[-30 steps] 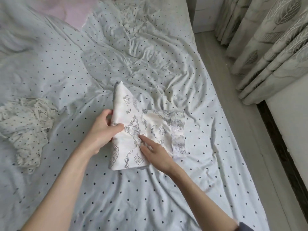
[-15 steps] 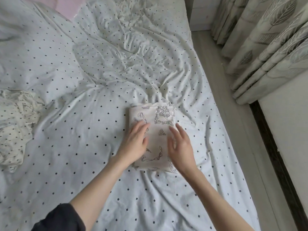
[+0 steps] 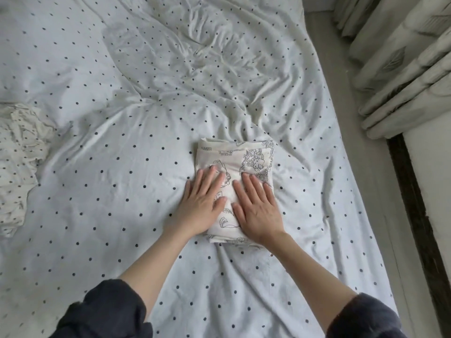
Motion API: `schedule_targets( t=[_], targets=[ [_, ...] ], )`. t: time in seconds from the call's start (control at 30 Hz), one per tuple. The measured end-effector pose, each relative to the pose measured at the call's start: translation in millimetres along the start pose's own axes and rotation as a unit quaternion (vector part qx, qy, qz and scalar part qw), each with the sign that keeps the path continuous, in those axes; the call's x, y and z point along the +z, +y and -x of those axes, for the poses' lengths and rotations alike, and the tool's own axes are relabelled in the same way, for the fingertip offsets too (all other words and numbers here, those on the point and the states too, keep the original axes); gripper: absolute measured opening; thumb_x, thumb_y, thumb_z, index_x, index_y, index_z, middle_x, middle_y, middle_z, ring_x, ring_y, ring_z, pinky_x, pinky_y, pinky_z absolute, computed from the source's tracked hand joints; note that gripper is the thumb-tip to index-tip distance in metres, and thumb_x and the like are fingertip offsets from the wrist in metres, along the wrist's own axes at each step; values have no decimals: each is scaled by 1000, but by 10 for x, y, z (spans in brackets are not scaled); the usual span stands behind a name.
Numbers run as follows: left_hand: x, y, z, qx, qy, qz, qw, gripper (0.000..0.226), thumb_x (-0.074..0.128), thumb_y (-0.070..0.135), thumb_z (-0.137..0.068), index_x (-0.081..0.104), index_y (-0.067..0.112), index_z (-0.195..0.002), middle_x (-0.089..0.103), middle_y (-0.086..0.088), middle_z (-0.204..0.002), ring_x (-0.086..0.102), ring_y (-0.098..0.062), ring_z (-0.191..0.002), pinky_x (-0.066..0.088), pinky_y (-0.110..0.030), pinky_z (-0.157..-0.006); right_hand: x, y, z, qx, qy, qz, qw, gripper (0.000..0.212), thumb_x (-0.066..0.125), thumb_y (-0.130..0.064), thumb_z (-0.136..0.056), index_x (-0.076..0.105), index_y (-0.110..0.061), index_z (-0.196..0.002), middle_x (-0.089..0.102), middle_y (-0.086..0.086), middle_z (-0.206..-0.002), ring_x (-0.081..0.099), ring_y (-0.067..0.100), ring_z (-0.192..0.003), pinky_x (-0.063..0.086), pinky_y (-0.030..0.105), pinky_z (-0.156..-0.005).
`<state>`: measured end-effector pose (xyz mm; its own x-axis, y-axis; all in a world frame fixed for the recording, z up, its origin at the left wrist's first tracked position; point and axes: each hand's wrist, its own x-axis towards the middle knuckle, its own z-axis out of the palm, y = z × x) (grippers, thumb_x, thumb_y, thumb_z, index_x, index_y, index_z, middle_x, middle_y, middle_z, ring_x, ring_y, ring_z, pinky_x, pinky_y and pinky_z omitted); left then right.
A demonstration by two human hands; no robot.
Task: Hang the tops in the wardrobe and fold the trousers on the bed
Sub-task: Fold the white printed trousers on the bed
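Garment: cream cotton trousers with a grey line-drawn print, folded into a compact upright rectangle, lay on the right-hand part of the bed, near its edge.
Bed: white sheet with dark polka dots, creased and soft, dimpled under the bundle.
Left hand: flat on the left half of the bundle, fingers straight and together, palm down, pressing; nothing gripped.
Right hand: flat on the right half, fingers straight and slightly spread, pressing; nothing gripped.
Stage, judged: folding of this pair looked finished; the hands appeared to be smoothing it flat.
Weight, judged: light, thin woven fabric; one hand should carry it.
Stiffness, judged: limp, with no shape of its own; layers would likely sag or slide open if lifted by one corner.
Surface, judged: matte cloth, not slippery against skin; not fragile.
Where to take hold, judged: slide flat fingers under the two long sides, thumbs on top, and lift the stack level; or pinch through all layers at the far folded edge.
Risk, judged: the mattress gives, so pressure may crease rather than flatten.
Other cloth: crumpled cream garment with small dark dots at the left edge, well apart, unfolded.
Surroundings: pale leaf-patterned curtains beside the bed on the right.
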<state>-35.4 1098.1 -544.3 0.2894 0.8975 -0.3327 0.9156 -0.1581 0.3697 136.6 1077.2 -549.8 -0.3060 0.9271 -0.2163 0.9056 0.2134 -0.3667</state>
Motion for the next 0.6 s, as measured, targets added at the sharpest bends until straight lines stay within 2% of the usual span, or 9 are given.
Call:
schedule_targets(
  t=[0.1,0.17,0.2,0.23,0.3,0.33,0.4,0.5,0.6],
  targets=[
    [23,159,263,-87,153,187,966,63,57,31,-91,29,21,-146,21,2,-154,14,-9,-142,13,-26,-115,-311,-42,-104,-25,115,-27,993,33,49,-31,-92,65,-14,-117,58,11,-128,56,29,-116,40,47,-96],
    [35,250,433,-216,152,394,880,62,69,31,-82,43,16,-137,50,-2,-137,46,-13,-125,36,-31,-106,-529,-12,-315,-37,206,-15,978,20,59,-19,-86,69,-9,-99,66,10,-108,64,31,-96,45,46,-83],
    [40,261,492,-265,115,467,836,61,73,34,-79,47,16,-131,58,-2,-127,56,-11,-113,45,-31,-97,-640,-3,-453,-40,215,-3,976,22,63,-17,-84,68,-7,-104,65,12,-110,62,32,-98,44,47,-85],
    [42,256,534,-296,70,503,809,59,75,37,-77,50,17,-126,62,1,-121,60,-9,-105,49,-29,-90,-746,6,-605,-40,193,8,980,32,63,-19,-86,62,-8,-116,61,13,-120,58,32,-108,42,47,-90],
    [53,214,574,-320,7,542,777,53,77,34,-75,54,18,-120,66,3,-113,63,-9,-99,51,-29,-87,-903,21,-911,-44,46,3,998,57,55,-33,-93,36,-15,-143,42,9,-143,38,28,-131,32,47,-105],
    [43,212,568,-327,-1,568,755,53,80,28,-73,55,16,-119,67,1,-110,65,-12,-98,52,-32,-89,-967,36,-1051,-47,-26,-1,999,64,51,-40,-94,25,-18,-148,35,6,-149,31,26,-137,27,45,-109],
    [12,212,540,-336,8,590,734,54,81,20,-65,58,10,-113,70,-4,-103,66,-15,-91,55,-32,-82,-1052,58,-1249,-33,-154,-12,987,64,47,-44,-95,24,-18,-149,36,5,-149,33,25,-137,27,39,-110],
    [-162,126,600,-325,29,578,748,29,73,8,-72,64,8,-100,70,-7,-88,65,-18,-76,52,-22,-60,-1095,32,-1312,8,-195,-52,979,48,49,-39,-96,48,-12,-136,59,12,-126,55,28,-112,44,36,-94],
    [-505,-221,711,-297,41,591,749,18,70,2,-76,66,8,-93,71,-9,-87,67,-20,-78,53,-26,-69,-1108,-14,-1180,40,-195,-96,975,43,53,-41,-93,58,-6,-117,61,10,-97,56,16,-70,45,27,-60]
  ],
)
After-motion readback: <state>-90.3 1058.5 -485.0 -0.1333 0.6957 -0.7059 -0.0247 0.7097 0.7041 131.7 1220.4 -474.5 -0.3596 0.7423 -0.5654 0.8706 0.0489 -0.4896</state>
